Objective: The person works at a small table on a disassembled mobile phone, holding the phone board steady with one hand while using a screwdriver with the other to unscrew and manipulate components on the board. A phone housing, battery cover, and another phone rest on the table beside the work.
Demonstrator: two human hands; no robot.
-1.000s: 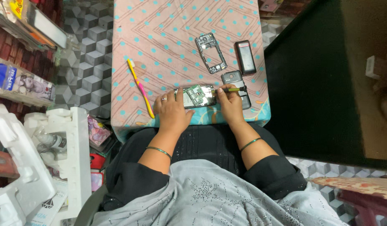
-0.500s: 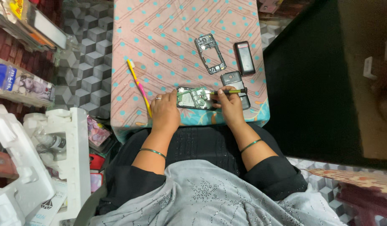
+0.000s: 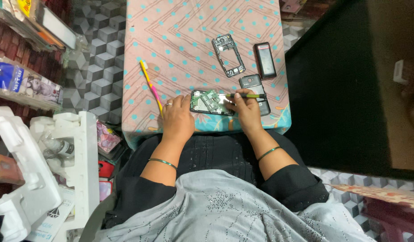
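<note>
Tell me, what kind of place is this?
Probably a small phone repair spot: an opened phone with its green board showing, a loose phone frame and a battery lie on a cloth-covered table.

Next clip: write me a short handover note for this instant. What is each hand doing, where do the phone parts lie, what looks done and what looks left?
Left hand: flat on the patterned pink cloth, fingers steadying the left end of the opened phone body with the green circuit board.
Right hand: holds a thin green-and-yellow screwdriver, tip over the board.
Parts: dark plastic middle frame and black oblong battery lie further up the cloth; dark grey back cover lies right of the board; pink-and-yellow pry stick lies left, untouched.
Done: cover, frame and battery are off.
Left: the board sits in the body.
</note>
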